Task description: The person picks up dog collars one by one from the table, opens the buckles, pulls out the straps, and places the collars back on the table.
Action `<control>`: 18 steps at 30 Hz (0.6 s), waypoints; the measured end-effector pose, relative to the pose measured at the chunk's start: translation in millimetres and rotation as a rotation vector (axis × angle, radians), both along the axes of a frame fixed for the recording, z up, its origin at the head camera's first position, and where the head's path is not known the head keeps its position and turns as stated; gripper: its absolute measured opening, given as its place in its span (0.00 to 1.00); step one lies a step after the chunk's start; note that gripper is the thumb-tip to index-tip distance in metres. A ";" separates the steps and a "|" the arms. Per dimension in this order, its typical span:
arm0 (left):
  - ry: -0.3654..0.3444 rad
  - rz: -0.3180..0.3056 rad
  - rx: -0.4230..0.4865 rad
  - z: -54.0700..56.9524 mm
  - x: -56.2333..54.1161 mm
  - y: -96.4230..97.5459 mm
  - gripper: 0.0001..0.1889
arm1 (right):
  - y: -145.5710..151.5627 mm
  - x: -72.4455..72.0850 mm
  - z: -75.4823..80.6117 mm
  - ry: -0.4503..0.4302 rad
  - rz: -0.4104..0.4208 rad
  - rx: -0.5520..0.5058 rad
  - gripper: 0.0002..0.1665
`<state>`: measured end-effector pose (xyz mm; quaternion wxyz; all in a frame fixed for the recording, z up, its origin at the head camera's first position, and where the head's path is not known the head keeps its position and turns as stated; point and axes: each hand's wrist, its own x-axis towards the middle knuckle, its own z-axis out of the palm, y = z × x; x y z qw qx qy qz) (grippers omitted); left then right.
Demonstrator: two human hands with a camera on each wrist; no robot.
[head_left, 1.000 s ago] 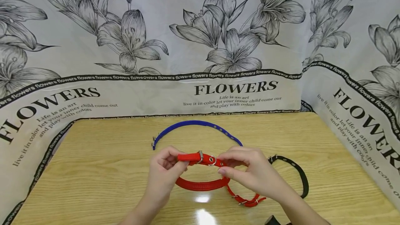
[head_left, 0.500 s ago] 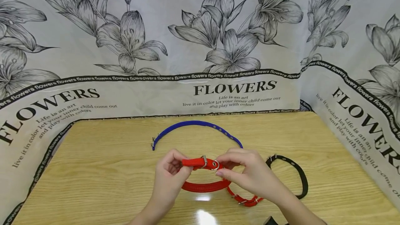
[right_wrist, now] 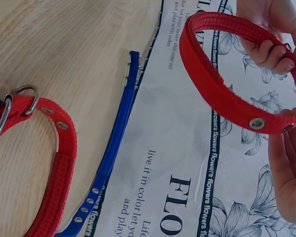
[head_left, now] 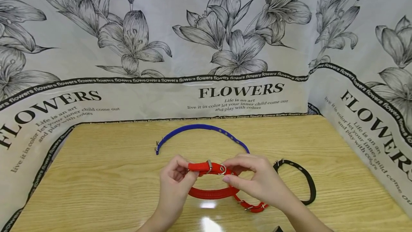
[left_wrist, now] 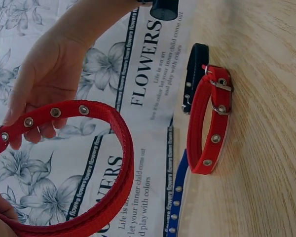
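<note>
Both hands hold up a red collar (head_left: 212, 193) above the table, its strap bent into a loop with the metal buckle and D-ring at the top. My left hand (head_left: 176, 185) pinches the strap end beside the buckle between thumb and fingers. On the other side, my right hand (head_left: 257, 176) pinches the strap near the D-ring and an eyelet. In the left wrist view the held collar (left_wrist: 123, 173) shows a row of metal eyelets. A second red collar (head_left: 255, 208), buckled into a loop, stands on the table below the right hand, partly hidden by it.
A blue collar (head_left: 199, 126) lies unbuckled in an arc toward the back of the wooden table (head_left: 96, 182). To the right is a looped black collar (head_left: 311, 185). A floral printed cloth (head_left: 154, 99) hangs behind the table. Part of a dark object (head_left: 278, 229) shows at the bottom edge.
The hands and the held red collar have shifted slightly right and down, the left hand coming closer to the right. Both still grip the strap; the other collars lie as before.
</note>
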<state>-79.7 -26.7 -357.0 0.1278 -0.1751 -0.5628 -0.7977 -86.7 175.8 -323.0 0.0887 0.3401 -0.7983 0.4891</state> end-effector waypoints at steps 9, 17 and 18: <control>-0.010 -0.034 -0.034 1.2 1.3 1.2 0.06 | -3.7 -0.8 2.7 -0.016 0.004 -0.056 0.14; -0.065 0.000 0.011 1.9 -0.4 -4.2 0.10 | -0.5 -2.1 0.1 -0.001 0.036 -0.057 0.13; -0.061 -0.004 0.015 1.7 -0.6 -4.7 0.10 | -0.2 -2.3 -0.4 0.000 0.041 -0.055 0.13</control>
